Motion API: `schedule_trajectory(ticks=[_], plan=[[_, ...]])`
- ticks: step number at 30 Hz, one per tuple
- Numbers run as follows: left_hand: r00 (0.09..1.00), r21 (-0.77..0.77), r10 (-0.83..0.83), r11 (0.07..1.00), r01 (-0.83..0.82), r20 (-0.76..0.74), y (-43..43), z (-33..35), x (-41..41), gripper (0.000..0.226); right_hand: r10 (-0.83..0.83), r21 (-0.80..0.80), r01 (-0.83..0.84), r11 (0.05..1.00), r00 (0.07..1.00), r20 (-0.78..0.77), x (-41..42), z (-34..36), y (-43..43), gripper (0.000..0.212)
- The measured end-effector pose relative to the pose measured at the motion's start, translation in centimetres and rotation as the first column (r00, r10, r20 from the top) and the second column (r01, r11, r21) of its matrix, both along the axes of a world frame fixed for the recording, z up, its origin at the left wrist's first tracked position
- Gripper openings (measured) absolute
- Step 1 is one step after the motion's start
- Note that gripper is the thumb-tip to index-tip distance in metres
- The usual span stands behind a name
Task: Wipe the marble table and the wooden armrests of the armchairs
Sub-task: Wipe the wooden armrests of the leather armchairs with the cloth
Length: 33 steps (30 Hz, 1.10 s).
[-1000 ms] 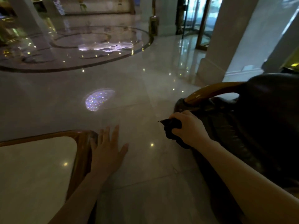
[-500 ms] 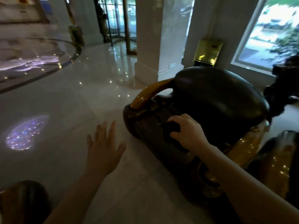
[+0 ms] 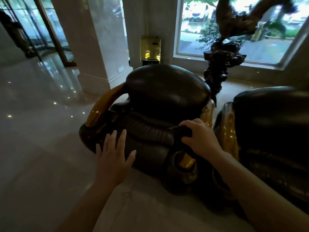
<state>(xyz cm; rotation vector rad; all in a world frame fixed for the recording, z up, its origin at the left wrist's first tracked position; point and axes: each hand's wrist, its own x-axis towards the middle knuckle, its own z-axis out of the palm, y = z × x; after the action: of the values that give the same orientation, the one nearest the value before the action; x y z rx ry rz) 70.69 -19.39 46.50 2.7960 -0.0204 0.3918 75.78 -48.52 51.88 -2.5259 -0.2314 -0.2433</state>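
A dark leather armchair stands in front of me, its seat facing me. Its glossy wooden left armrest curves up on the far side of my left hand; the wooden right armrest shows below my right hand. My right hand is closed on a dark cloth at the front of the right arm of the chair. My left hand hovers with fingers spread, empty, over the chair's front left corner. The marble table is out of view.
A second dark armchair with a wooden armrest stands close on the right. A dark sculpted plant stand rises behind, by the window. A white pillar and polished floor lie to the left.
My view has swung right, from the table edge and floor to the armchair. My right hand with the cloth has gone from the chair's left arm to its right arm; my left hand followed.
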Motion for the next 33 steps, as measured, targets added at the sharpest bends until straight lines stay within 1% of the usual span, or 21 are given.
schedule_trajectory(ticks=[3, 6, 13, 18, 22, 26, 30, 33], plan=[[0.997, 0.002, -0.079, 0.997, 0.079, -0.005, -3.7, -0.5, 2.0, 0.077, -0.057, 0.021, 0.057, 0.998, 0.998, -0.002, -0.3, -0.3, -4.0, 0.044], [0.99, 0.035, -0.141, 0.989, 0.141, -0.001, -8.2, -1.0, 4.0, 0.077, -0.125, 0.036, 0.125, 0.991, 0.992, -0.014, -0.3, -0.9, -8.8, 0.045], [0.973, 0.054, -0.226, 0.972, 0.228, -0.042, -19.0, -3.0, 7.3, 0.077, -0.22, 0.018, 0.221, 0.975, 0.975, -0.037, 0.1, -2.8, -20.8, 0.044], [0.964, 0.056, -0.244, 0.966, 0.251, -0.104, -24.3, -5.5, 10.3, 0.079, -0.261, 0.009, 0.262, 0.965, 0.963, -0.075, 1.0, -4.4, -27.4, 0.043], [0.951, 0.092, -0.255, 0.957, 0.274, -0.176, -27.2, -8.1, 13.4, 0.078, -0.285, -0.012, 0.285, 0.958, 0.952, -0.111, 2.7, -6.9, -30.3, 0.045], [0.931, 0.143, -0.277, 0.938, 0.315, -0.237, -29.6, -10.9, 17.3, 0.081, -0.291, -0.005, 0.295, 0.956, 0.942, -0.167, 5.6, -9.9, -31.1, 0.044], [0.905, 0.127, -0.327, 0.92, 0.371, -0.273, -31.1, -13.6, 22.2, 0.08, -0.301, -0.027, 0.302, 0.953, 0.935, -0.189, 9.5, -12.5, -30.8, 0.042], [0.886, 0.112, -0.361, 0.907, 0.406, -0.291, -32.1, -15.7, 26.6, 0.079, -0.343, -0.044, 0.341, 0.939, 0.92, -0.191, 12.9, -14.6, -30.5, 0.045]])
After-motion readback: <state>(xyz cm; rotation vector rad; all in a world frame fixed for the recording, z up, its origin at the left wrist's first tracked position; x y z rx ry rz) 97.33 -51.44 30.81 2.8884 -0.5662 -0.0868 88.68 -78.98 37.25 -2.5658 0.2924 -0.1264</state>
